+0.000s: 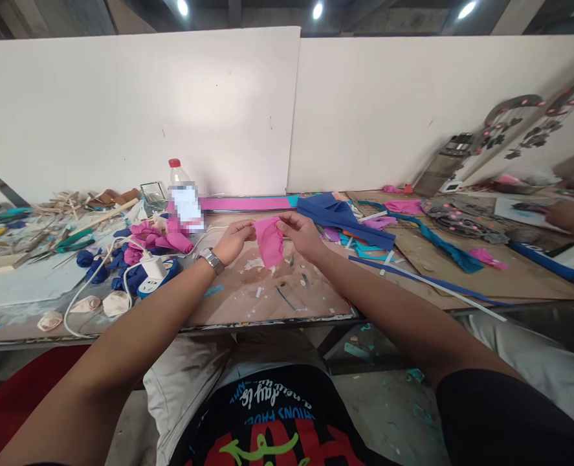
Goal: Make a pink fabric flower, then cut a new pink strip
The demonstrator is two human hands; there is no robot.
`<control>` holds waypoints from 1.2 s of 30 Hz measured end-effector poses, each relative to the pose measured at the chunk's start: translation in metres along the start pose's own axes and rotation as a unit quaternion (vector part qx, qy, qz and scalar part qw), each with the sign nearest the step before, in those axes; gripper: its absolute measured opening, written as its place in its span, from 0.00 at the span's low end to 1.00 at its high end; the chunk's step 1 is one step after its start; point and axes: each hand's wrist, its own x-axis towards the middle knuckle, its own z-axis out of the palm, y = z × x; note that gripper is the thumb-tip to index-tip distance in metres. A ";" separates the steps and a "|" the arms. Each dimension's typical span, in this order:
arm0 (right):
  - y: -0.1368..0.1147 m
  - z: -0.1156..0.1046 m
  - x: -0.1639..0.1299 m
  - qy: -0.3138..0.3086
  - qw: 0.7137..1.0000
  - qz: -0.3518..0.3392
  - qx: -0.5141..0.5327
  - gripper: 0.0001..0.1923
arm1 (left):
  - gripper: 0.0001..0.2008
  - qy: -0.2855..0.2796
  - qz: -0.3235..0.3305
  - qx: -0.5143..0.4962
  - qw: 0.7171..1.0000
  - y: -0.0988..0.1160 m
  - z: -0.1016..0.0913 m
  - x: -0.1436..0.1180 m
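Observation:
A small piece of pink fabric (270,244) hangs between my hands, above the front middle of the worktable (238,301). My left hand (237,241), with a watch on the wrist, pinches its upper left edge. Fingers of my right hand (300,234) are closed on the upper right corner, the thumb in front. The cloth's lower edge dangles free and looks slightly ruffled. Close by on the right lies folded dark blue fabric (332,217). Behind my hands a long pink strip (248,204) runs along the wall.
Left of my arm are pink and blue fabric rolls (143,239), a power strip (158,278) with a white cable, and cream rosettes (116,303). A phone (188,208) leans against a bottle (175,169). Blue and white strips (427,285) cross the right side. Another person's hand (565,217) is far right.

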 end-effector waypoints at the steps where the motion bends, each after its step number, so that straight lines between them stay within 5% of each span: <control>1: 0.000 -0.001 0.000 0.004 1.000 0.001 -0.003 0.25 | 0.09 0.002 -0.001 -0.006 1.000 0.000 0.000 0.000; 18: 0.005 -0.002 0.002 0.000 0.998 -0.009 -0.056 0.22 | 0.11 0.006 0.046 0.158 0.986 0.010 0.004 -0.003; 23: -0.006 -0.003 -0.001 -0.012 0.973 -0.102 -0.209 0.16 | 0.09 0.074 0.036 0.113 0.990 0.009 0.002 -0.003; 29: -0.017 0.000 -0.006 -0.057 0.947 -0.147 -0.281 0.16 | 0.17 -0.027 0.067 0.141 0.987 0.002 0.003 -0.003; 36: -0.017 -0.002 -0.006 -0.074 0.941 -0.150 -0.295 0.17 | 0.17 -0.050 0.070 0.140 0.986 -0.004 0.003 -0.003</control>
